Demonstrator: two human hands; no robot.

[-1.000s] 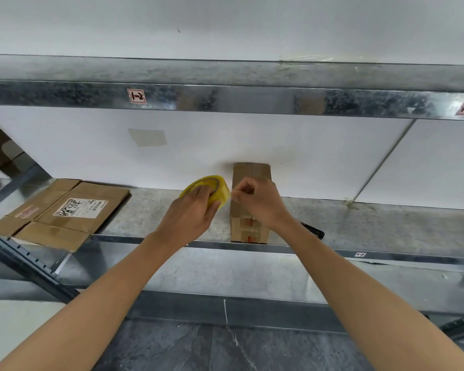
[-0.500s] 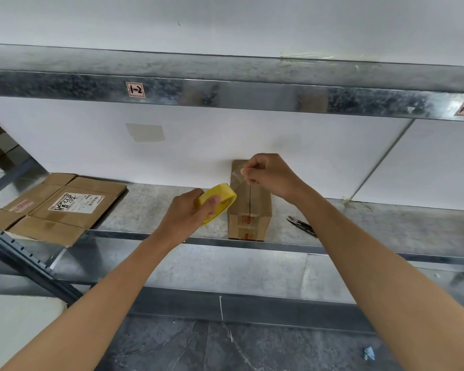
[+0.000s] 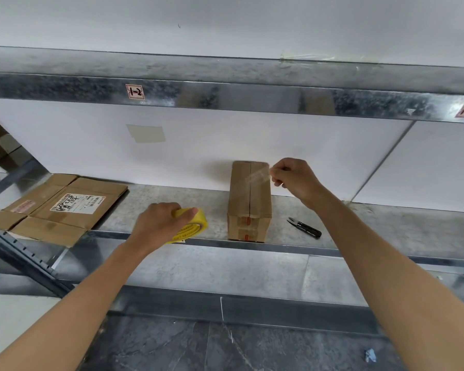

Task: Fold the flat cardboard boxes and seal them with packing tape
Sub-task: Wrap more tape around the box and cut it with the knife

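I see the narrow brown cardboard box standing folded on the galvanised metal shelf, against a white wall. My right hand pinches a clear tape strip over its top. My left hand grips the yellow tape roll. Flattened brown cardboard boxes lie at the left with a white label I can't read.

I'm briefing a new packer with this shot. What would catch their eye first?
The folded cardboard box standing on the metal shelf, with the right-hand grip pinching a clear tape strip over its far top end. To its left, the left-hand grip holds a yellow tape roll; flat cardboard lies far left, black snips right of the box.
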